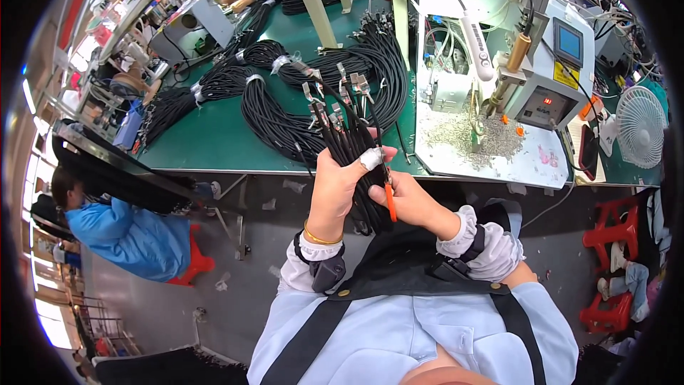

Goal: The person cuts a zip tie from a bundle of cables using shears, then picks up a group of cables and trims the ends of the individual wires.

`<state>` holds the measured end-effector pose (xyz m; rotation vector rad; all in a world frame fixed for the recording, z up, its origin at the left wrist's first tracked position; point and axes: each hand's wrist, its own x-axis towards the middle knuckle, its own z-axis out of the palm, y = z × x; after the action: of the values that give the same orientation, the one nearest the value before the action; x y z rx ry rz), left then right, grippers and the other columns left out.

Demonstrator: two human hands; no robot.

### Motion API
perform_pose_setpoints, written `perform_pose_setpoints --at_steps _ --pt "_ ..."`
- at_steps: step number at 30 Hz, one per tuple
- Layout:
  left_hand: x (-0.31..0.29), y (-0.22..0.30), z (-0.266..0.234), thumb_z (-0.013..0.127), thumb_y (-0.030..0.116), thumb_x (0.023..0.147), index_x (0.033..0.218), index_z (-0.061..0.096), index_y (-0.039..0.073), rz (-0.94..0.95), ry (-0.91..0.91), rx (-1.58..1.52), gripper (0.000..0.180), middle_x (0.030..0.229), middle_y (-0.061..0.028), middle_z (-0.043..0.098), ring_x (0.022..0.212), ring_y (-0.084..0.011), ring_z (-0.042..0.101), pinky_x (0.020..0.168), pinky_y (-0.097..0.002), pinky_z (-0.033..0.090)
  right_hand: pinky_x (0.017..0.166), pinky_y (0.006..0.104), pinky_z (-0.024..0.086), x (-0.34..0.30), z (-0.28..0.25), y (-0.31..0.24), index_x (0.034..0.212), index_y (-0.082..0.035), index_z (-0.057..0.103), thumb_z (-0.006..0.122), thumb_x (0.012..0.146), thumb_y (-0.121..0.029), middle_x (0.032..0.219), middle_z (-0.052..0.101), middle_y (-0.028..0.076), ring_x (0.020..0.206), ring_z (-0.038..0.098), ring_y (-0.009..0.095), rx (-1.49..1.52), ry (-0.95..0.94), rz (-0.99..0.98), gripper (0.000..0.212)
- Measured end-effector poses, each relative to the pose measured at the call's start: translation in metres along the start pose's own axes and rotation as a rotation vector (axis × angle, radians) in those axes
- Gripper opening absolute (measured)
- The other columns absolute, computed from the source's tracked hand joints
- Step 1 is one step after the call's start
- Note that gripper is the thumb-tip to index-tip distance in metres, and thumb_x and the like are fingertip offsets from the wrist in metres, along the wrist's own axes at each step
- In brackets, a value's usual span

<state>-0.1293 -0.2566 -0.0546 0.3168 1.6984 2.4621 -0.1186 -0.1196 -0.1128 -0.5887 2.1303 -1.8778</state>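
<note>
My left hand [333, 184] is wrapped around a bundle of black cables [343, 125] with metal connectors at their upper ends, held upright in front of the table edge. White tape [371, 159] covers part of its thumb. From the right, my right hand [411, 203] is closed beside the lower part of this bundle, around a slim tool with an orange handle [390, 202]. The tool's working end is hard to make out against the black cables. Behind the bundle, more coiled black cables [274, 117] lie tied on the green table [189, 144].
To the right stands a bench machine [548, 93] with a small screen; loose metal bits [499, 144] cover its white base. A white fan [640, 128] sits farther right. Table legs [313, 3] rise at the back. A person in blue [135, 235] sits at left; another works across the table.
</note>
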Motion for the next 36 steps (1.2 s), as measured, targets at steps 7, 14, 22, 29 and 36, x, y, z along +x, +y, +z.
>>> perform_pose_setpoints --at_steps 7,14,22,29,36 --pt "0.007 -0.008 -0.001 0.06 0.015 0.08 0.101 0.051 -0.001 -0.115 0.008 -0.13 0.028 0.087 -0.0158 0.062 0.076 -0.0229 0.062 0.066 -0.0329 0.051 0.067 0.0258 0.041 -0.004 0.002 0.009 0.093 0.003 0.054 0.056 0.084 -0.034 0.077 0.055 0.004 0.072 0.045 0.009 0.224 -0.058 -0.019 0.038" --pt "0.014 -0.009 0.008 0.055 0.012 0.084 0.103 0.048 0.003 -0.093 -0.113 -0.352 0.023 0.089 -0.0116 0.058 0.069 -0.0248 0.061 0.063 -0.0364 0.052 0.068 0.0261 0.041 -0.01 -0.001 0.021 0.098 0.004 0.053 0.057 0.083 -0.03 0.077 0.053 0.005 0.072 0.044 0.01 0.395 -0.1 -0.03 0.038" --pt "0.003 -0.007 0.014 0.051 0.014 0.086 0.103 0.047 0.0 -0.108 0.015 -0.354 0.022 0.074 -0.0085 0.056 0.062 -0.0192 0.058 0.055 -0.0287 0.048 0.079 0.0288 0.044 -0.037 -0.023 0.023 0.099 0.005 0.054 0.058 0.079 -0.021 0.085 0.061 0.013 0.085 0.058 0.019 -0.038 0.187 -0.365 0.033" --pt "-0.015 -0.045 0.036 0.056 0.007 0.082 0.103 0.051 -0.002 -0.418 -0.395 -0.078 0.024 0.072 -0.0082 0.057 0.063 -0.0141 0.056 0.06 -0.0239 0.046 0.083 0.0356 0.043 -0.086 -0.073 -0.006 0.106 0.004 0.049 0.051 0.083 -0.025 0.099 0.058 0.017 0.092 0.057 0.026 0.05 0.486 -0.64 0.037" --pt "-0.021 -0.062 0.073 0.057 0.002 0.079 0.102 0.053 -0.003 -0.419 -0.35 0.082 0.024 0.076 -0.0067 0.06 0.067 -0.0116 0.057 0.064 -0.0241 0.046 0.097 0.0399 0.031 -0.093 -0.08 -0.037 0.123 0.004 0.036 0.058 0.077 -0.041 0.121 0.046 0.017 0.115 0.043 0.026 -0.69 0.105 -0.524 0.068"
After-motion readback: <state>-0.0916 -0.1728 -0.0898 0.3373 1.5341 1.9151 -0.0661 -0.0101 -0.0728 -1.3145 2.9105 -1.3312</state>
